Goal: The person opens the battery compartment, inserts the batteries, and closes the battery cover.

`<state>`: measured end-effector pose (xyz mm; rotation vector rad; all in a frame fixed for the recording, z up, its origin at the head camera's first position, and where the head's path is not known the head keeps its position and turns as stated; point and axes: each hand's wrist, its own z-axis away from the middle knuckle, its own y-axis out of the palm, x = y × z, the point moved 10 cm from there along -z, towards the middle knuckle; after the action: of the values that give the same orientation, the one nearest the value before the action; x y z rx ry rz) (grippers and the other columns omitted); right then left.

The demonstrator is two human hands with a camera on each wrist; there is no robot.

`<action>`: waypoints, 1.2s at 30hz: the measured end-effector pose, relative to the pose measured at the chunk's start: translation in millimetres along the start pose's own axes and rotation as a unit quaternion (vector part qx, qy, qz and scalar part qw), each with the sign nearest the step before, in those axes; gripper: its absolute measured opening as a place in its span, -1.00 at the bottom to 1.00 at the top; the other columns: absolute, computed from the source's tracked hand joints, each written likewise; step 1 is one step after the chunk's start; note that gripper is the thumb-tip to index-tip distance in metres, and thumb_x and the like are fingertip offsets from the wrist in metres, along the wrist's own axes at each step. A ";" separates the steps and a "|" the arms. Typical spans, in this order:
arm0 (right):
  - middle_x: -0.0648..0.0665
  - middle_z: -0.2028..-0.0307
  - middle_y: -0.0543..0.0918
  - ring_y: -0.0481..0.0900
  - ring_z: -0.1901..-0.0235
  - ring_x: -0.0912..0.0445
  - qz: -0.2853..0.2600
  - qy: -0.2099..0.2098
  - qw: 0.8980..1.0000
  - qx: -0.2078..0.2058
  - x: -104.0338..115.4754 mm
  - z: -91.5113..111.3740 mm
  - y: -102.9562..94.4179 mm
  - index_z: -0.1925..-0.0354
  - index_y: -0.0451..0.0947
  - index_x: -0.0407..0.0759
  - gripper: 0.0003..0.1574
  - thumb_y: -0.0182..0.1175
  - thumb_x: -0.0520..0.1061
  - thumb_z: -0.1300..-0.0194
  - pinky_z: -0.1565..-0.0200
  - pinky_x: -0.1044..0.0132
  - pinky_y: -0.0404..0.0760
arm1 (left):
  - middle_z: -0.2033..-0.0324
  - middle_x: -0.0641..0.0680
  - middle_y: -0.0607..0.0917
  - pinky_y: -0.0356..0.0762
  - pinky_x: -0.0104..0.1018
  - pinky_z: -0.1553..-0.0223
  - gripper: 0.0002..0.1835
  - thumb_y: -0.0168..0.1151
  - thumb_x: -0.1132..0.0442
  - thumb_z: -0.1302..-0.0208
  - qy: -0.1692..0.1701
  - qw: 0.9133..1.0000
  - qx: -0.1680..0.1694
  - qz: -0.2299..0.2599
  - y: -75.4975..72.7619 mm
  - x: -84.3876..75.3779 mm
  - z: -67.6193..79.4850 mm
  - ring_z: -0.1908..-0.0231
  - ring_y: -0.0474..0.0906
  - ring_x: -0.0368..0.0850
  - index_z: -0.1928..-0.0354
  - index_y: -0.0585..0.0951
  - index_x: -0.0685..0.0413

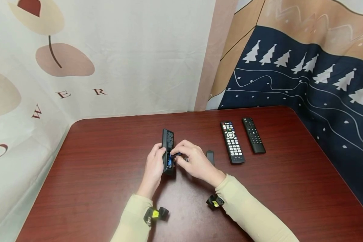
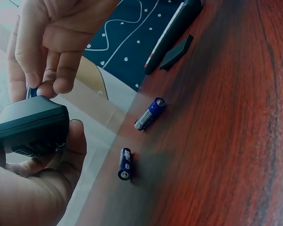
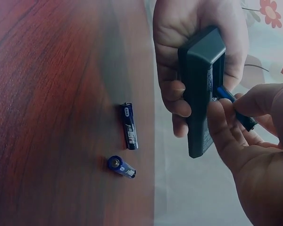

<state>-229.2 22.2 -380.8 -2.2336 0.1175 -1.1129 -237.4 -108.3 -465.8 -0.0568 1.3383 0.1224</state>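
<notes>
Black remote [image 1: 168,144], over the desk [image 1: 103,188] around eleven o'clock, is gripped by your left hand [image 1: 153,164], its open bay [image 1: 170,161] turned to three o'clock, presumably so your right hand [image 1: 195,161], pinching a battery [image 3: 247,121], can reach it; whether the battery's end is in stays unclear.

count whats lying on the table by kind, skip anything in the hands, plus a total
Remotes: 2 (the white-keyed remote and the black-keyed remote)
Blue batteries: 2
Dark flat piece, perhaps a battery cover: 1
Total: 5
</notes>
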 end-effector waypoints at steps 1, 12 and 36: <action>-0.10 0.12 0.66 0.53 0.34 0.17 0.000 -0.001 1.000 0.001 0.1 -0.1 0.4 0.08 0.73 -0.24 -0.75 0.21 -0.39 -0.32 0.32 0.38 0.55 | 0.10 0.29 0.64 0.65 -0.21 0.31 -0.63 -0.16 0.18 -0.59 0.000 1.000 0.000 -0.001 0.0 0.3 -0.3 0.32 0.60 -0.06 -0.23 0.51 0.16; -0.12 0.12 0.71 0.64 0.21 0.12 -0.018 0.008 1.000 -0.010 -4.3 0.0 2.8 0.07 0.71 -0.24 -0.77 0.21 -0.39 -0.37 0.20 0.33 0.60 | 0.09 0.28 0.64 0.62 -0.24 0.29 -0.62 -0.16 0.18 -0.59 0.001 1.000 0.000 -0.010 1.8 2.3 -0.4 0.31 0.60 -0.08 -0.21 0.53 0.16; -0.15 0.17 0.67 0.72 0.27 0.06 -0.014 0.062 0.996 -0.060 -14.4 -2.0 -0.3 0.06 0.66 -0.28 -0.82 0.29 -0.36 -0.36 0.21 0.33 0.70 | 0.19 0.27 0.68 0.63 -0.23 0.31 -0.63 -0.14 0.17 -0.59 -0.002 1.000 0.004 -0.013 5.9 4.1 -1.2 0.32 0.63 -0.07 -0.20 0.54 0.17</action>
<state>-239.9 26.4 -389.7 -2.2765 0.2113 -1.2909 -238.3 -102.3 -469.8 -0.0669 1.3343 0.0959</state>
